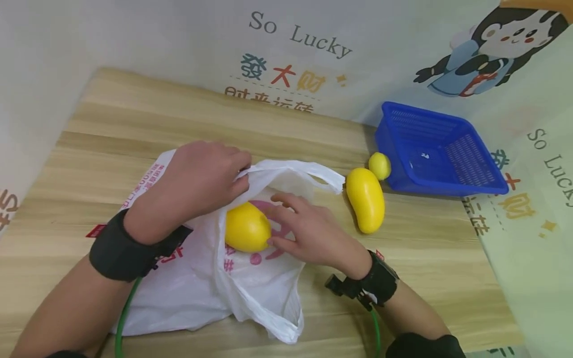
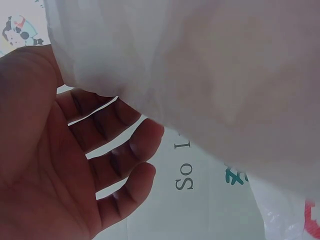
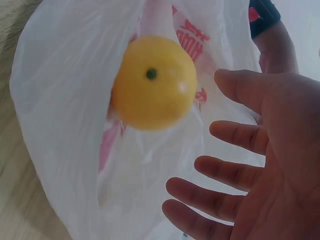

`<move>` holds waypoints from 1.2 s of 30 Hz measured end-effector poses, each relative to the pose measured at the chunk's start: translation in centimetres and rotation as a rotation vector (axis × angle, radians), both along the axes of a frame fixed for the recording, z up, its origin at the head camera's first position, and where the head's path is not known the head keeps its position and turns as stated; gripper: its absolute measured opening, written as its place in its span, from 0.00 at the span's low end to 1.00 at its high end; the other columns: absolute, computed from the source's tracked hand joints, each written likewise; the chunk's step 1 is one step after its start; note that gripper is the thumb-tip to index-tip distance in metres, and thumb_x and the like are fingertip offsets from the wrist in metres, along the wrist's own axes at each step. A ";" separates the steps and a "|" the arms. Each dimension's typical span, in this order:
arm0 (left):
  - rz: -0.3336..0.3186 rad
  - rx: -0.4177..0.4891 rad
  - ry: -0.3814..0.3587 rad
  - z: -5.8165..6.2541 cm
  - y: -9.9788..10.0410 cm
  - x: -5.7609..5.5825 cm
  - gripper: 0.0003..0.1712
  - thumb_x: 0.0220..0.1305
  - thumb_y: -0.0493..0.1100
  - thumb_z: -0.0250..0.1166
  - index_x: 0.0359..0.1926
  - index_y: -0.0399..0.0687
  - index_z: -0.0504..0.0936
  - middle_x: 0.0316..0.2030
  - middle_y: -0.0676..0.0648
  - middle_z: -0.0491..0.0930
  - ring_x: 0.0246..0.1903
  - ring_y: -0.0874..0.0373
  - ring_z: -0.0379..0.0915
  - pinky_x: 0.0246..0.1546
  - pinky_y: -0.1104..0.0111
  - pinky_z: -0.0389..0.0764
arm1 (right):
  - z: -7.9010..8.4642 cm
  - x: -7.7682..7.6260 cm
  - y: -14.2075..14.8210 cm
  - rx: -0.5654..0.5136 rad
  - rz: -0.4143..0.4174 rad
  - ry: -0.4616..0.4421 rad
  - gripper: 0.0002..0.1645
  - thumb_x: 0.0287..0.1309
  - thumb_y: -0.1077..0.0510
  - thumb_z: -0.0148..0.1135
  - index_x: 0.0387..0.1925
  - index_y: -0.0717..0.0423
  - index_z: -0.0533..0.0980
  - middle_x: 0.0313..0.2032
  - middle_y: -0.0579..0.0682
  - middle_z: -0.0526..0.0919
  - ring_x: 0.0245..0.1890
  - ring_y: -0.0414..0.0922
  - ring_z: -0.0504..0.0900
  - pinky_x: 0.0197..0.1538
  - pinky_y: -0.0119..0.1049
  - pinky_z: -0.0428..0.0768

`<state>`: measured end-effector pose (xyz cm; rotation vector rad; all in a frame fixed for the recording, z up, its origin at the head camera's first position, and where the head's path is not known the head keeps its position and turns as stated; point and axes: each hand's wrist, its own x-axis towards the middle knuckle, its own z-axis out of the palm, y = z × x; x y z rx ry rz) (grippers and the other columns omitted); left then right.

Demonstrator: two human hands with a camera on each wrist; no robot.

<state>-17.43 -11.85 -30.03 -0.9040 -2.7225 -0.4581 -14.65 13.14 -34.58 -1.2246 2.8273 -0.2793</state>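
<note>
A white plastic bag (image 1: pixel 179 298) with pink and red print lies on the wooden table. My left hand (image 1: pixel 201 179) pinches the bag's upper rim between thumb and fingers; in the left wrist view the white film covers part of the fingertips. At the bag's mouth sits a round yellow fruit (image 1: pixel 247 227), with a small green stem spot showing in the right wrist view. Just right of the fruit is my right hand (image 1: pixel 313 233), its fingers spread and slightly bent, holding nothing. A gap separates the fingers (image 3: pixel 220 172) from the fruit (image 3: pixel 155 85) in the right wrist view.
A yellow mango (image 1: pixel 365 200) lies right of the bag, close to the tip of its handle. Beside it, a small yellow-green fruit (image 1: pixel 379 166) lies against a blue plastic basket (image 1: pixel 447 186). Printed cloth (image 1: pixel 170 44) hangs behind the wooden table (image 1: pixel 134 114).
</note>
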 end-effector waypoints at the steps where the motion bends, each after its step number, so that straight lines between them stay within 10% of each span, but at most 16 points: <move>1: 0.003 0.001 -0.004 0.0 0.0 0.1 0.05 0.63 0.40 0.62 0.31 0.44 0.80 0.21 0.49 0.75 0.20 0.52 0.66 0.22 0.61 0.70 | 0.0 0.0 0.3 -0.006 -0.008 0.007 0.30 0.60 0.44 0.72 0.61 0.49 0.78 0.64 0.53 0.75 0.57 0.50 0.79 0.39 0.42 0.82; 26: 0.002 0.034 -0.004 -0.1 -0.2 0.0 0.04 0.63 0.39 0.64 0.33 0.43 0.82 0.23 0.49 0.78 0.18 0.54 0.65 0.20 0.64 0.69 | 3.1 -1.8 10.1 -0.146 -0.463 -0.073 0.21 0.64 0.56 0.68 0.55 0.64 0.79 0.50 0.60 0.85 0.49 0.60 0.84 0.51 0.56 0.79; 36: 0.011 0.044 0.014 -0.2 -0.4 0.2 0.04 0.62 0.38 0.63 0.30 0.43 0.81 0.21 0.49 0.76 0.18 0.54 0.65 0.21 0.64 0.69 | 4.5 -4.0 12.1 -0.061 -0.634 -0.137 0.32 0.69 0.48 0.62 0.67 0.60 0.71 0.64 0.64 0.76 0.60 0.65 0.76 0.57 0.64 0.73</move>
